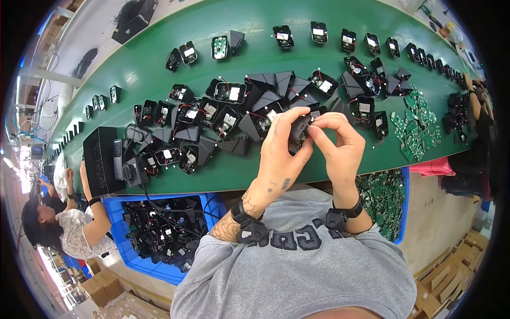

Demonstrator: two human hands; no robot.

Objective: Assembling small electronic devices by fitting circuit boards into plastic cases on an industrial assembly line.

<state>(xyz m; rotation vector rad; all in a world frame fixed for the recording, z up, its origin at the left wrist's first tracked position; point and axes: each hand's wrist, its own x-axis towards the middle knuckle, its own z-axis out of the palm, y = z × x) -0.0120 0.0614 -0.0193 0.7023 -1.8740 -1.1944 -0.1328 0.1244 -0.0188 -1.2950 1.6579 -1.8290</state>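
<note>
- Black housing (300, 129): held in the air over the desk (249, 58), close to the middle of its near edge.
- Left hand (279, 141): fingers clamped around the housing, thumb toward the near edge. Better to hold firmly here, without squeezing the walls.
- Right hand (342, 149): thumb and forefinger pinched together at the right side of the housing; impossible to tell with or without a small part between them.
- Advisable to move only the right fingertips, with small and gentle force, and to turn the housing a little for a better look inside.
- Just beyond, toward the far edge: pile of open housings (228, 121), some with thin red wires (256, 114). Probably safest to lift forearms clear, to avoid catching any wire.
- Toward the right end, by the near edge: heap of green circuit boards (417, 127). Best not to brush with the right elbow.
- Along the far edge: row of open housings (319, 33), spaced apart.
</note>
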